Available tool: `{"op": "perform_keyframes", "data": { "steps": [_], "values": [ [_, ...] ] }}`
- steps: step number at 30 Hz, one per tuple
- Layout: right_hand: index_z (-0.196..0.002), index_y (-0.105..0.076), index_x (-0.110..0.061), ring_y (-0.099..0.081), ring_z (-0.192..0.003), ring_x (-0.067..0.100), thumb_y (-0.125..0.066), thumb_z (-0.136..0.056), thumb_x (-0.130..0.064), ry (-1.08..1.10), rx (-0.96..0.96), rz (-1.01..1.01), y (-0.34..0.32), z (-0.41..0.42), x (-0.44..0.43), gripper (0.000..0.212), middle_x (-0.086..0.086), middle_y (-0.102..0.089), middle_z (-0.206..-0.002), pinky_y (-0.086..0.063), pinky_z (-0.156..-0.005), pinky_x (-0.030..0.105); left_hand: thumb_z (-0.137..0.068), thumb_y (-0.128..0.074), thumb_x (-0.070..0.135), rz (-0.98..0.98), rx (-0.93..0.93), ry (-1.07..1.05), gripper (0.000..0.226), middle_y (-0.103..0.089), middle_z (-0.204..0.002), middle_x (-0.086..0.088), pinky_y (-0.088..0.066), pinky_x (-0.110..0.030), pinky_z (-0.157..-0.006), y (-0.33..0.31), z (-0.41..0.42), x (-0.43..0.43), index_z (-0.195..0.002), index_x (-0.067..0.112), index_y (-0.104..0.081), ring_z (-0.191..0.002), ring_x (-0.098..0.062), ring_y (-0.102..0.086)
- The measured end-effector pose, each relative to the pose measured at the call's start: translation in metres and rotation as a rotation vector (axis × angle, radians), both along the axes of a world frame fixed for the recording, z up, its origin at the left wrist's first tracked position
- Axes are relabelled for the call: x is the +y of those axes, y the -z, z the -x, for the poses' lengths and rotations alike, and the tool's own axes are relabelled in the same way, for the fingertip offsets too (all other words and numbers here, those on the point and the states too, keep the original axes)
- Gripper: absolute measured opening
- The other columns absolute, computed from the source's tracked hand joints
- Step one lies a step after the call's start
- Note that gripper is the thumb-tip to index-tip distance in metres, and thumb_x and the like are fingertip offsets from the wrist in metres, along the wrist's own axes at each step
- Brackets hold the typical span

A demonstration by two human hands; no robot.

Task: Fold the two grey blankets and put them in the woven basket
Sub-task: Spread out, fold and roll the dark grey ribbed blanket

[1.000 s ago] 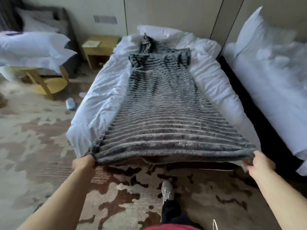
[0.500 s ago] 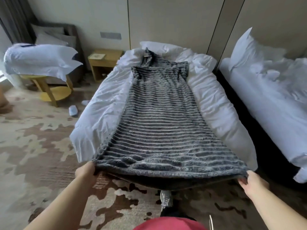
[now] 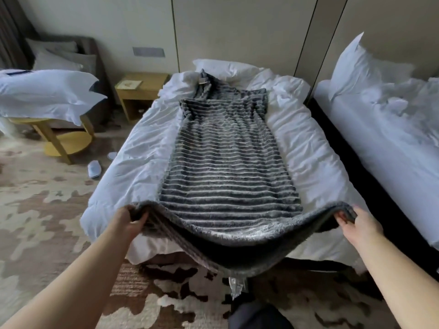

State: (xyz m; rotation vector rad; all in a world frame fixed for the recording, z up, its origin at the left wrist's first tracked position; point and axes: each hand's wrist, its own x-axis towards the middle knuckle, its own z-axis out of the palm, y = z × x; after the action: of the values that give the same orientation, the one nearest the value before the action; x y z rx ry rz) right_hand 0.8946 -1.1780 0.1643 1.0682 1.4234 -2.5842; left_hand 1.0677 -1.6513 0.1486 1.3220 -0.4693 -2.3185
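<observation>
Grey blanket (image 3: 225, 167): head view, spread lengthwise on the bed (image 3: 133, 167), long axis 6 to 12 o'clock. Left hand (image 3: 129, 222) grips its near corner at 8 o'clock, right hand (image 3: 358, 224) the other at 4; edge sags between. Fold judged toward 12.

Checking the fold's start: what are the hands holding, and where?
The grey striped blanket: left hand grips its near-left corner, right hand its near-right corner.

The blanket (image 3: 228, 167) lies lengthwise on the bed (image 3: 133, 162) at frame centre, with its near corners gripped by the left hand (image 3: 129, 222) and right hand (image 3: 361, 224), a second bed (image 3: 392, 143) at right, and a nightstand (image 3: 140, 91) and what may be a slipper (image 3: 94, 168) at left.
</observation>
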Motion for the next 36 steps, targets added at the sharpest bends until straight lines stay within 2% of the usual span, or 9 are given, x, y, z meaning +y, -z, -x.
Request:
{"op": "perform_keyframes", "data": {
  "steps": [5, 9, 13, 16, 19, 23, 26, 30, 36],
  "values": [
    [-0.084, -0.045, -0.010, -0.058, -0.093, 0.017, -0.031, -0.102, -0.012, -0.083, -0.026, 0.007, -0.010, 0.136, -0.032, 0.023, 0.008, -0.049, -0.096, -0.055, -0.074, 0.019, -0.095, -0.043, -0.009, 0.255, -0.073, 0.156, 0.030, -0.040, -0.072, -0.009, -0.045, -0.005, -0.059, 0.000, 0.117, -0.053, -0.072, 0.010, -0.044, -0.066, -0.012, -0.042],
    [-0.130, -0.045, 0.000, -0.056, -0.115, 0.021, -0.033, -0.101, -0.012, -0.087, -0.043, -0.051, 0.036, 0.262, -0.063, 0.034, 0.014, -0.054, -0.124, -0.040, -0.108, 0.034, -0.097, -0.049, 0.012, 0.420, -0.135, 0.037, 0.015, -0.056, -0.097, -0.009, -0.053, -0.025, -0.067, 0.041, 0.215, -0.105, -0.107, 0.007, -0.058, -0.091, -0.023, -0.058],
    [-0.144, -0.034, -0.005, -0.047, -0.127, 0.035, -0.045, -0.096, -0.002, -0.448, -0.243, -0.491, 0.120, 0.334, -0.111, 0.049, 0.025, -0.047, -0.136, -0.039, -0.106, 0.042, -0.090, -0.051, 0.001, 0.879, -0.668, 0.630, 0.042, -0.050, -0.080, 0.001, -0.041, -0.017, -0.040, 0.125, 0.287, -0.114, -0.128, 0.018, -0.052, -0.046, -0.006, -0.050],
    [-0.137, -0.048, -0.015, -0.050, -0.093, 0.026, -0.064, -0.081, -0.001, -0.890, -0.225, -1.196, 0.172, 0.355, -0.132, 0.059, 0.019, -0.056, -0.124, -0.042, -0.079, 0.034, -0.078, -0.060, -0.005, 1.288, -0.893, 1.154, 0.058, -0.060, -0.118, -0.010, -0.054, -0.031, -0.078, 0.170, 0.319, -0.095, -0.131, 0.019, -0.055, -0.093, -0.023, -0.065],
    [-0.139, -0.046, -0.029, -0.044, -0.117, 0.022, -0.071, -0.081, -0.020, -1.459, -0.067, -1.561, 0.204, 0.379, -0.149, 0.063, 0.004, -0.040, -0.146, -0.040, -0.096, 0.035, -0.075, -0.059, -0.005, 1.556, -0.851, 1.448, 0.068, -0.043, -0.143, -0.011, -0.038, -0.036, -0.106, 0.193, 0.355, -0.085, -0.138, 0.018, -0.049, -0.127, -0.030, -0.045],
    [-0.118, -0.051, -0.041, -0.053, -0.111, 0.016, -0.073, -0.080, -0.040, -1.995, -0.184, -1.307, 0.220, 0.400, -0.169, 0.044, -0.011, -0.053, -0.117, -0.045, -0.088, 0.030, -0.089, -0.061, 0.022, 1.604, -0.965, 1.933, 0.077, -0.018, -0.159, 0.001, -0.006, -0.051, -0.117, 0.208, 0.403, -0.082, -0.152, 0.030, -0.017, -0.147, -0.024, -0.015],
    [-0.098, -0.057, -0.038, -0.057, -0.084, 0.014, -0.064, -0.088, -0.034, -2.092, -0.193, -1.370, 0.226, 0.420, -0.166, 0.012, -0.008, -0.059, -0.101, -0.043, -0.070, 0.028, -0.090, -0.060, 0.037, 1.632, -0.963, 2.109, 0.045, -0.057, -0.133, 0.008, -0.025, -0.044, -0.113, 0.212, 0.424, -0.095, -0.132, 0.035, -0.046, -0.126, -0.018, -0.051],
    [-0.123, -0.054, -0.025, -0.054, -0.113, 0.027, -0.058, -0.092, -0.036, -1.623, -0.210, -1.568, 0.226, 0.450, -0.155, 0.032, 0.005, -0.050, -0.136, -0.045, -0.084, 0.035, -0.087, -0.053, 0.022, 1.656, -1.164, 1.880, 0.027, -0.064, -0.117, 0.002, -0.046, -0.034, -0.085, 0.211, 0.432, -0.115, -0.113, 0.027, -0.058, -0.105, -0.023, -0.061],
    [-0.139, -0.045, -0.014, -0.051, -0.124, 0.026, -0.069, -0.082, -0.046, -2.016, -0.391, -1.415, 0.227, 0.473, -0.168, 0.069, 0.009, -0.048, -0.143, -0.043, -0.098, 0.033, -0.092, -0.045, 0.056, 1.586, -0.999, 2.021, 0.033, -0.068, -0.104, -0.002, -0.040, -0.030, -0.073, 0.211, 0.439, -0.134, -0.101, 0.026, -0.055, -0.095, -0.025, -0.063]
  ]
}}
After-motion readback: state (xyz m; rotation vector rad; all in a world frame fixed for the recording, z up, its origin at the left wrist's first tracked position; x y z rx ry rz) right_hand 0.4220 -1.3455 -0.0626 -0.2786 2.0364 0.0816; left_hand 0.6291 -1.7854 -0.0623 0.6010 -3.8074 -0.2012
